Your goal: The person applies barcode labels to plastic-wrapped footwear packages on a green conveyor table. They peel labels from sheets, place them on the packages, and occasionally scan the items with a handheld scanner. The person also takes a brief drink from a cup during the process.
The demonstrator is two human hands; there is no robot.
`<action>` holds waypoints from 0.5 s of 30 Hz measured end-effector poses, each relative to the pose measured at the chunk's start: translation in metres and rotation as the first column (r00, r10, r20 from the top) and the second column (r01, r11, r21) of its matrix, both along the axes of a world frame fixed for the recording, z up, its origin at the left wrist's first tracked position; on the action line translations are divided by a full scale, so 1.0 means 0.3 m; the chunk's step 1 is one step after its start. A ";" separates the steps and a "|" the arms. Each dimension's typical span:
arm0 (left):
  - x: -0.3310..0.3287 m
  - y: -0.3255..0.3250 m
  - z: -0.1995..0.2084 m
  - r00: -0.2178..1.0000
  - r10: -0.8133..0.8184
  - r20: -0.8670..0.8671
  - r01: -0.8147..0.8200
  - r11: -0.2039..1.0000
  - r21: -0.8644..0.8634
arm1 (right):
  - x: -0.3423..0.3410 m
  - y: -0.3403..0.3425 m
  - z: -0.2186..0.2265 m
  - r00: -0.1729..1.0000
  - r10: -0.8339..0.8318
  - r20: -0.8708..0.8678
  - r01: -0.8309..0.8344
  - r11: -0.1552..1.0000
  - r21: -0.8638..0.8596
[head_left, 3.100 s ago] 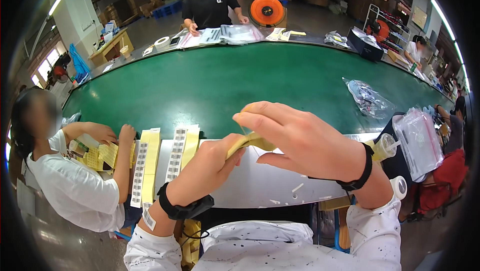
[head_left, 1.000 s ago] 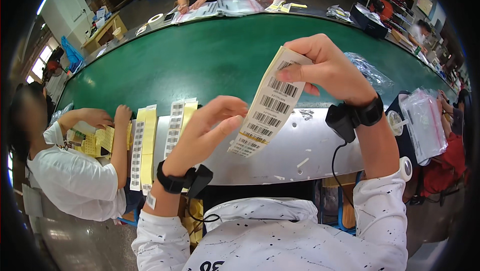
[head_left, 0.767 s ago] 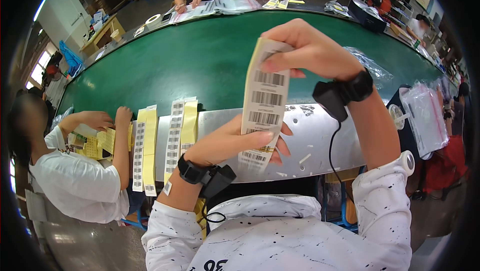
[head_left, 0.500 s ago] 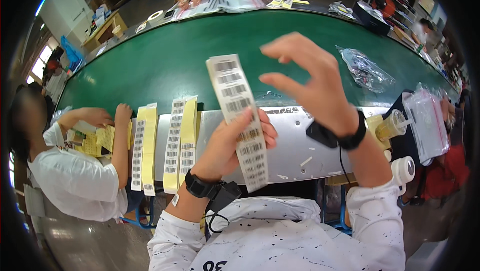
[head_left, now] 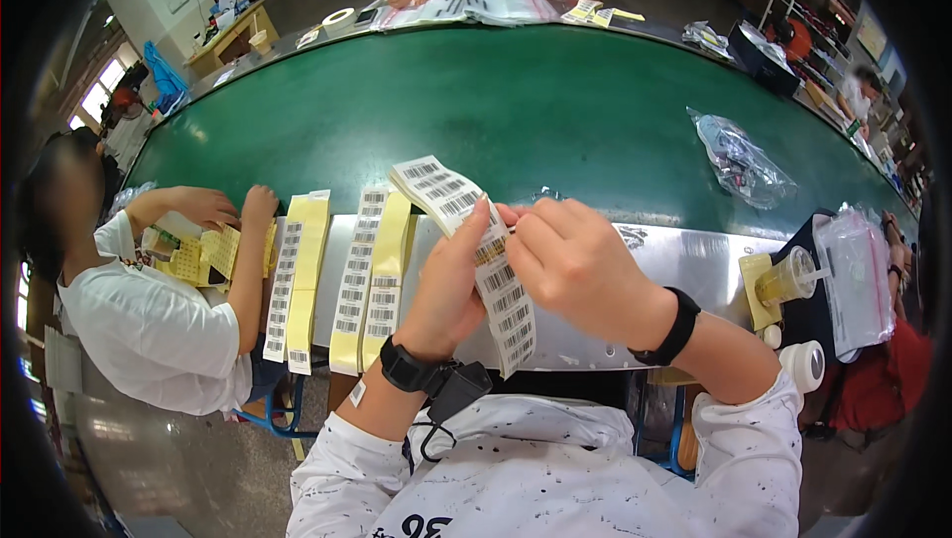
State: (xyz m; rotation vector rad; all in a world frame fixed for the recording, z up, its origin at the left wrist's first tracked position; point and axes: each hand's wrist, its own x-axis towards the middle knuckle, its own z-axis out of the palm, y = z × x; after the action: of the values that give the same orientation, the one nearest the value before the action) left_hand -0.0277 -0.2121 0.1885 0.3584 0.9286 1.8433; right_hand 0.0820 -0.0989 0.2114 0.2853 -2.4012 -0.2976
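Barcode labels on a long white strip (head_left: 476,250) sit between your two hands, held up over the near metal edge of the tabletop (head_left: 694,250). Your left hand (head_left: 451,280) pinches the strip from the side with its fingers closed on it, and your right hand (head_left: 575,265) closes thumb and fingertips on the same stretch, right at the middle. The top of the strip leans away toward the green belt (head_left: 535,112); the bottom hangs down toward your lap.

As for progress, my reading is that you are partway through: several strips (head_left: 372,270) with yellow backing already lie side by side on the tabletop to your left, and this one is not yet laid down with them. How many more remain I cannot tell.

Whether a label is actually lifting under your right fingertips is hidden by the fingers themselves. Beside you on the left, another person (head_left: 139,310) handles small yellow sheets (head_left: 203,255), partly covered by their arm. A clear bag (head_left: 739,156) lies on the belt to the right, contents hard to make out.
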 end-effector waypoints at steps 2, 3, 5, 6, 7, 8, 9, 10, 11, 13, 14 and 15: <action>-0.001 0.005 -0.007 0.999 0.009 0.031 -0.008 1.000 -0.015 | -0.003 -0.010 0.022 0.999 0.000 0.042 -0.001 1.000 0.025; -0.002 0.002 -0.024 0.999 -0.015 0.039 0.014 1.000 0.004 | 0.000 -0.022 0.027 0.998 0.002 0.070 -0.004 0.999 0.037; -0.001 0.004 -0.007 0.999 -0.002 0.046 0.004 0.999 -0.047 | -0.010 -0.023 0.054 0.996 0.016 0.085 -0.019 0.999 0.034; -0.004 -0.002 0.001 0.997 -0.025 0.067 0.028 0.999 -0.042 | -0.009 -0.017 0.052 0.995 0.031 0.092 -0.032 0.999 0.011; -0.005 -0.012 0.003 0.994 -0.044 0.097 0.048 0.998 -0.043 | -0.010 -0.009 0.047 0.993 0.051 0.108 -0.049 0.999 -0.019; -0.014 -0.019 0.010 0.990 -0.062 0.127 0.069 0.997 -0.045 | -0.016 0.002 0.050 0.986 0.122 0.116 -0.106 0.985 -0.133; -0.022 -0.027 0.000 0.988 -0.076 0.134 0.082 0.996 -0.038 | -0.019 -0.004 0.044 0.978 0.189 0.093 -0.159 0.951 -0.264; -0.037 -0.036 -0.009 0.986 -0.090 0.139 0.095 0.995 -0.033 | -0.022 -0.011 0.038 0.966 0.252 0.062 -0.209 0.896 -0.391; -0.058 -0.042 -0.015 0.984 -0.103 0.144 0.109 0.994 -0.028 | -0.025 -0.017 0.033 0.950 0.310 0.021 -0.257 0.821 -0.509; -0.086 -0.049 -0.027 0.976 -0.180 0.119 0.183 0.983 -0.018 | 0.003 -0.024 0.020 0.898 0.419 0.138 -0.181 0.634 -0.751; -0.086 -0.045 -0.018 0.978 -0.177 0.111 0.179 0.984 -0.009 | 0.030 -0.029 0.037 0.855 0.453 0.252 -0.048 0.553 -0.832; -0.078 -0.028 -0.016 0.979 -0.177 0.103 0.178 0.984 0.000 | 0.058 -0.022 0.042 0.794 0.495 0.353 0.101 0.466 -0.879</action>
State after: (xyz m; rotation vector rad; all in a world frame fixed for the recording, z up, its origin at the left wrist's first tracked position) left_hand -0.0511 -0.2207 0.1838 0.3269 0.8076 1.6780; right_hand 0.0995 -0.1055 0.2239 0.1874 -2.6718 1.3438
